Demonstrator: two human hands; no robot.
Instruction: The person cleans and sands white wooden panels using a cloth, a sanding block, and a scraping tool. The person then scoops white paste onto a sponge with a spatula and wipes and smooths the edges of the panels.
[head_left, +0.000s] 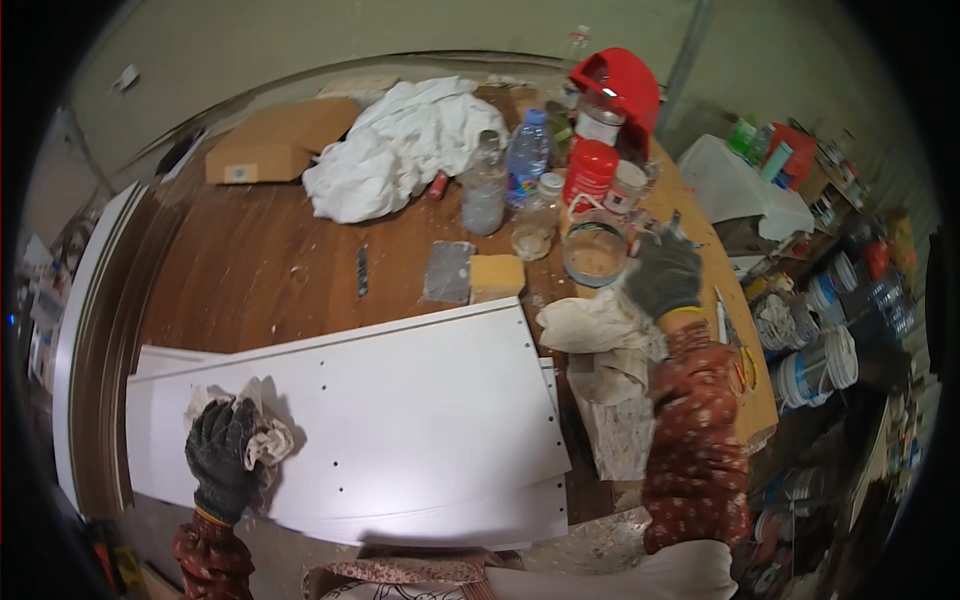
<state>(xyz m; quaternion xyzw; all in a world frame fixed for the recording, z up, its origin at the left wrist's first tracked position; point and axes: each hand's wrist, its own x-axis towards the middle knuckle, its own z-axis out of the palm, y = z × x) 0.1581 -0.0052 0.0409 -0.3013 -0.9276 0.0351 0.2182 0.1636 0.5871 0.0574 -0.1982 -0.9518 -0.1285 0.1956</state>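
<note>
My left hand (220, 452), in a dark work glove, is closed on a crumpled whitish rag (268, 440). It presses the rag on the left part of a white panel (430, 400) with small dark holes, which lies over another white panel. My right hand (665, 270), also gloved, reaches to the right side of the table, beside an open round tin (594, 254) with brownish contents. Its fingers are blurred, and I cannot make out whether they hold anything. Below that hand lie crumpled, stained cloths (600, 330).
A yellow sponge (497, 275) and a grey square pad (449, 271) lie behind the panel. Farther back are a plastic bottle (528, 160), a red can (590, 175), a white cloth (400, 150) and a cardboard box (280, 140). White buckets (820, 365) stand off the right edge.
</note>
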